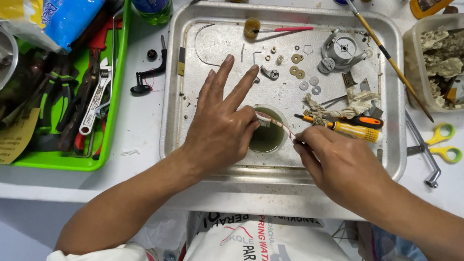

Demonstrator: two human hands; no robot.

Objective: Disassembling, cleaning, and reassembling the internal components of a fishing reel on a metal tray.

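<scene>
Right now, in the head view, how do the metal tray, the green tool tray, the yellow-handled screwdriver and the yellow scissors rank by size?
Largest to smallest as they look:
1. metal tray
2. green tool tray, though the picture's edge cuts it off
3. yellow-handled screwdriver
4. yellow scissors, close to the screwdriver in length, so these two are uncertain

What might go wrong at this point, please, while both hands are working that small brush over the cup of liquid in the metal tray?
1. The left hand steadies the cup at its rim; a slip could tip the greenish liquid across the tray.
2. The right hand holds the brush beside the orange-and-yellow screwdriver; a nudge might roll it.
3. Small washers lie loose just beyond the left fingertips and could be scattered.
</scene>
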